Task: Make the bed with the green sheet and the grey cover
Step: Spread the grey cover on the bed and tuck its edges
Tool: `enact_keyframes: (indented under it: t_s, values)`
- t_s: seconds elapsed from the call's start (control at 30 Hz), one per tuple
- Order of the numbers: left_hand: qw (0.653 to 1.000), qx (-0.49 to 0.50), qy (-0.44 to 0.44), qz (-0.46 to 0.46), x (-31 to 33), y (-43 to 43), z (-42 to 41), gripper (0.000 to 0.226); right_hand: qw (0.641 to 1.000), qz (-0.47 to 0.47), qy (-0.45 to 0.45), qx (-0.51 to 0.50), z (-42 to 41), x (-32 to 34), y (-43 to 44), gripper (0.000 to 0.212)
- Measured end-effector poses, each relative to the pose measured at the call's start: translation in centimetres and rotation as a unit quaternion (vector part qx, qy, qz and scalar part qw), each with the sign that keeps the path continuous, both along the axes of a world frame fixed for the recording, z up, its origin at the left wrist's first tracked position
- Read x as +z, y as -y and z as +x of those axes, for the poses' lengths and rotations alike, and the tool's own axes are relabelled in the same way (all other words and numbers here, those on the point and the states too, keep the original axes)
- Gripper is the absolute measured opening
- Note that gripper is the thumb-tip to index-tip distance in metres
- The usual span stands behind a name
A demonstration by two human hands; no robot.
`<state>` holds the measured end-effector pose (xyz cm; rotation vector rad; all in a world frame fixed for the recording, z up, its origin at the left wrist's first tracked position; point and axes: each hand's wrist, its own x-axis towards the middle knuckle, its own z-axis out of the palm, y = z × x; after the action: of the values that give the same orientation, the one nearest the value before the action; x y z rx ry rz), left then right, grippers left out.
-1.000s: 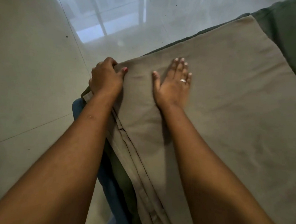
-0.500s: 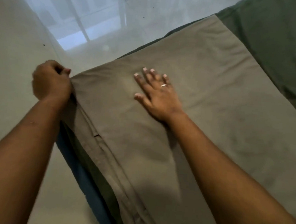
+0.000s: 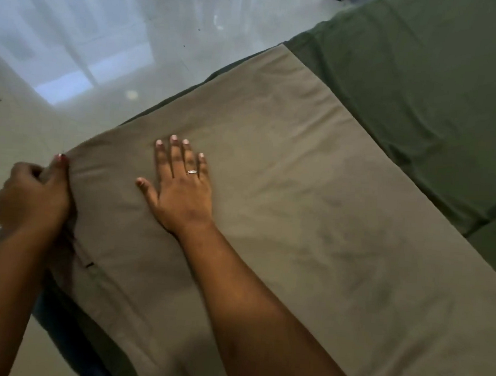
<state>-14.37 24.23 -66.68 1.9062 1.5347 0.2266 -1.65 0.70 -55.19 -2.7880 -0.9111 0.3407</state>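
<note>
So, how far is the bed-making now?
Done: the green sheet already covers the mattress. In hand: the left hand grips the grey cover at its corner while the right hand presses it flat. Left: the cover lies folded, not yet spread over the sheet.

Grey cover [image 3: 311, 220]: taupe-grey cloth, folded into long band, lying flat along near side of bed, running from lower right to upper left. Surface mostly smooth, faint creases near far end and at gathered near-left corner. Left long edge shows stacked hems, hanging slightly over bed side. Far short edge straight, ending against green sheet [image 3: 421, 91]. Green sheet: dark green, spread over bed beyond and right of cover, soft wrinkles, one fold line at right edge; thin strip showing under cover's far-left edge.
</note>
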Motion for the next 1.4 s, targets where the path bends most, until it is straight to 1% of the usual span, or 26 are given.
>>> enact_keyframes:
  t_s: [0.03,0.07,0.1,0.13,0.17,0.2,0.23,0.27,0.37,0.43,0.53,0.6,0.67,0.7,0.77,0.8,0.9,0.93,1.0,1.03,1.1,1.13,1.2,1.3,1.4]
  values:
    - [0.999,0.025,0.02,0.012,-1.8,-1.3,-2.4,0.078,1.0,0.006,-0.005,0.018,-1.0,0.1,-0.4,0.074]
    - [0.997,0.061,0.019,0.036,-1.8,-0.9,-4.2,0.076,0.999,0.009,-0.009,0.034,-2.0,0.2,-0.7,0.076]
    - [0.992,0.1,-0.008,0.073,0.3,1.2,-5.2,0.072,0.999,0.013,-0.013,0.049,-3.1,0.3,-1.2,0.078]
    - [0.988,0.123,-0.004,0.093,3.5,4.3,-5.3,0.064,0.998,0.015,-0.016,0.063,-4.3,0.5,-1.7,0.082]
    - [0.989,0.113,0.008,0.1,8.2,8.1,-4.4,0.052,0.997,0.014,-0.017,0.075,-5.5,0.8,-2.0,0.085]
    - [0.992,0.074,0.026,0.094,11.4,10.5,-4.3,0.044,0.996,0.015,-0.016,0.087,-6.8,1.0,-2.5,0.087]
    - [0.994,0.04,0.035,0.095,13.7,12.5,-4.2,0.039,0.995,0.017,-0.013,0.094,-8.0,1.2,-2.7,0.088]
    - [0.994,0.011,0.024,0.102,14.8,13.5,-4.3,0.036,0.995,0.019,-0.012,0.095,-9.2,1.2,-2.7,0.087]
    - [0.996,-0.037,0.012,0.077,14.1,14.1,-5.8,0.028,0.996,0.013,-0.008,0.09,-11.3,1.8,-2.1,0.083]
    - [0.996,-0.07,0.006,0.064,13.8,13.5,-6.4,0.022,0.995,-0.002,-0.025,0.101,-11.8,2.6,-2.3,0.082]
    - [0.995,-0.096,0.025,0.03,14.3,13.3,-7.2,0.02,0.995,-0.017,-0.047,0.091,-12.4,3.2,-3.6,0.079]
    - [0.994,-0.097,0.043,0.007,14.8,12.9,-7.7,0.02,0.995,-0.044,-0.026,0.086,-13.1,3.2,-4.6,0.077]
    - [0.994,-0.095,0.045,-0.024,15.0,12.2,-7.5,0.014,0.994,-0.08,-0.007,0.076,-14.1,3.0,-5.4,0.066]
    - [0.994,-0.096,0.033,-0.04,15.0,11.8,-7.2,0.013,0.992,-0.097,-0.015,0.084,-14.5,3.1,-5.7,0.058]
    - [0.992,-0.11,0.006,-0.068,14.9,10.8,-6.3,0.016,0.989,-0.104,-0.053,0.089,-14.6,3.5,-6.3,0.054]
    - [0.991,-0.113,0.003,-0.073,14.8,10.4,-6.0,0.019,0.99,-0.093,-0.053,0.091,-14.3,3.8,-6.5,0.053]
    - [0.99,-0.123,0.019,-0.073,14.5,10.0,-6.2,0.023,0.99,-0.089,0.001,0.107,-13.3,4.7,-6.7,0.048]
    - [0.988,-0.139,0.016,-0.062,14.4,10.2,-6.6,0.022,0.988,-0.092,0.015,0.124,-13.1,4.7,-6.8,0.051]
    - [0.984,-0.175,-0.003,-0.024,14.3,11.0,-7.1,0.021,0.992,-0.079,0.006,0.103,-12.9,5.1,-6.8,0.061]
    - [0.982,-0.187,-0.009,-0.006,14.3,11.5,-7.1,0.022,0.994,-0.066,0.0,0.085,-12.8,5.1,-6.9,0.058]
    - [0.978,-0.205,-0.019,0.021,14.3,12.1,-6.9,0.021,0.998,-0.035,-0.02,0.058,-12.7,5.4,-7.2,0.042]
    - [0.976,-0.214,-0.024,0.036,14.4,12.2,-6.9,0.02,0.998,-0.018,-0.015,0.057,-12.6,5.3,-7.2,0.036]
    - [0.967,-0.236,-0.028,0.094,14.4,11.4,-7.3,0.021,0.997,-0.003,-0.005,0.075,-12.5,5.4,-7.1,0.03]
    - [0.944,-0.265,-0.044,0.192,14.7,8.8,-9.2,0.027,0.998,0.022,-0.007,0.058,-12.4,6.5,-7.8,0.04]
    - [0.925,-0.293,-0.047,0.235,14.4,6.5,-10.9,0.037,0.998,0.031,0.014,0.057,-13.9,6.3,-8.9,0.047]
